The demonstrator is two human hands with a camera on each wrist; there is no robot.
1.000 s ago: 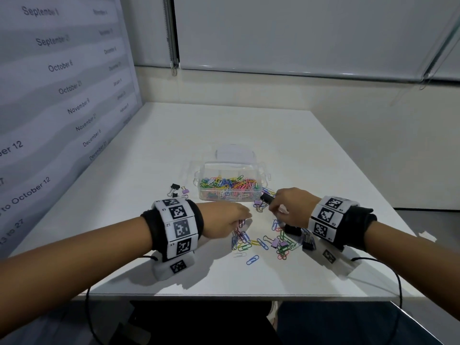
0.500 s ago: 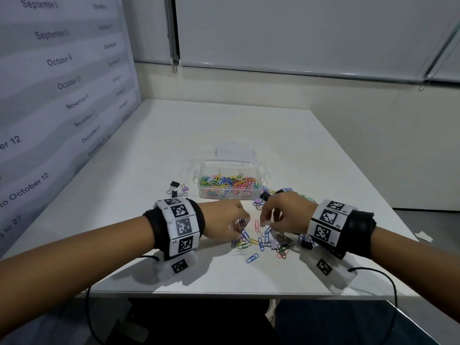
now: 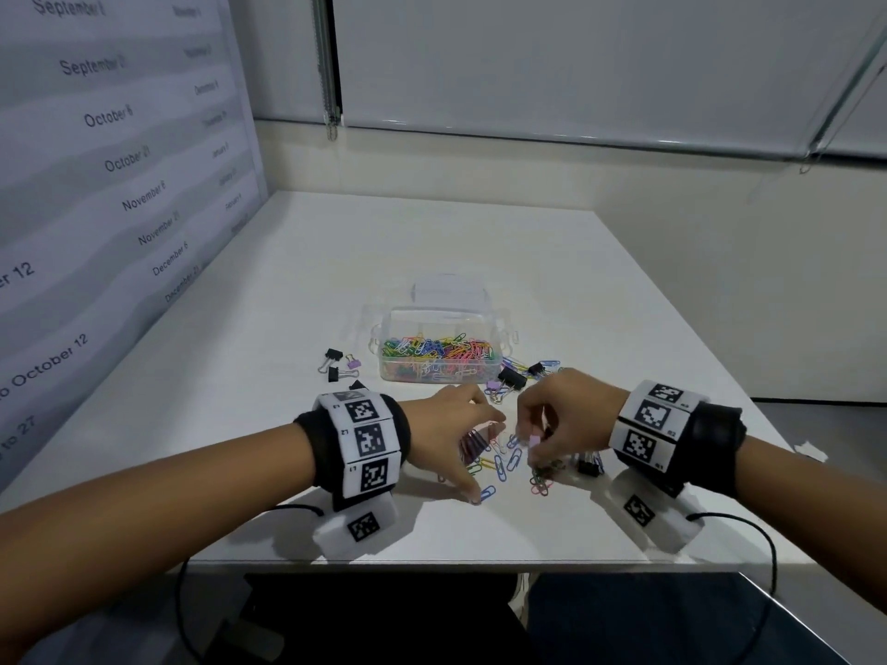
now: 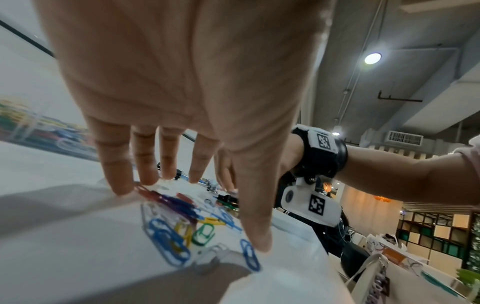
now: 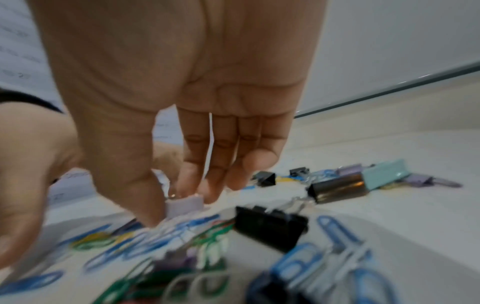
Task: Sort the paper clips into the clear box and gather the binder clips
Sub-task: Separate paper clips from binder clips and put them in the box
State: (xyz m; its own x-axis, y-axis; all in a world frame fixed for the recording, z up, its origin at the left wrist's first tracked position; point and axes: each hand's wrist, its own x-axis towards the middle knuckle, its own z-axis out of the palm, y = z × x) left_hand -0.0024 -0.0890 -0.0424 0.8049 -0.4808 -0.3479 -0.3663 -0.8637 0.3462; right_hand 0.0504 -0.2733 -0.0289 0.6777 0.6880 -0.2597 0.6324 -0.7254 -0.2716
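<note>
The clear box [image 3: 441,371], part full of coloured paper clips, stands mid-table. In front of it lies a loose pile of paper clips [image 3: 501,465] mixed with binder clips. My left hand [image 3: 485,455] is spread over the pile's left side with straight fingers, its fingertips [image 4: 119,188] touching the table. Its thumb lies beside a blue paper clip [image 4: 250,258]. My right hand [image 3: 530,441] pinches a small lilac binder clip [image 5: 184,204] between thumb and forefinger, just above the pile. A black binder clip [image 5: 270,224] lies right of it.
Three small binder clips [image 3: 338,364] lie left of the box. A black binder clip [image 3: 511,376] and more clips sit at its right front corner. Teal and dark binder clips [image 5: 363,183] lie further right. The table's front edge [image 3: 480,566] is close.
My right hand came back from beside the box to the pile and now pinches the lilac binder clip. My left hand's fingers have spread out over the paper clips.
</note>
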